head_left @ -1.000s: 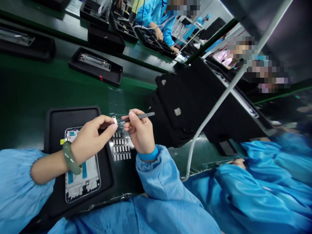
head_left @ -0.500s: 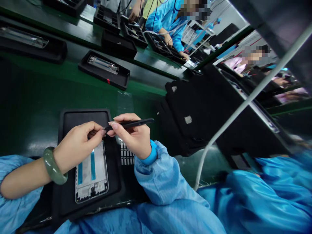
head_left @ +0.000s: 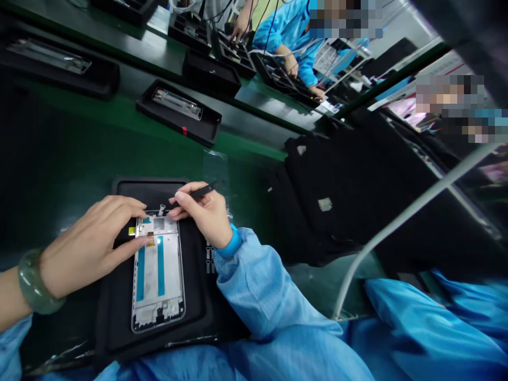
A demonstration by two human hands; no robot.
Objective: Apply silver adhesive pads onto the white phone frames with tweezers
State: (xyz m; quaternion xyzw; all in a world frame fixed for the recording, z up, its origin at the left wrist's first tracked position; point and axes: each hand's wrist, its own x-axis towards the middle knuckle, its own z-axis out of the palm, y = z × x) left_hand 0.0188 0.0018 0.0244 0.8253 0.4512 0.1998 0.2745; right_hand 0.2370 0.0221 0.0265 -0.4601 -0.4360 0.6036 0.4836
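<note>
The right hand point(head_left: 200, 214) pinches slim black tweezers point(head_left: 194, 193) like a pen, tips low over the top edge of a phone frame point(head_left: 157, 275); the left hand point(head_left: 89, 246), relaxed and open, holds nothing visible and steadies the frame, its thumb beside a small amber tab point(head_left: 150, 239). The frame lies flat, squared in a black tray point(head_left: 146, 188) on the green surface point(head_left: 79, 132), a strip of clear film point(head_left: 216, 172) just beyond the tray's far edge, a blue wrist strap point(head_left: 230, 244) on the right wrist
</note>
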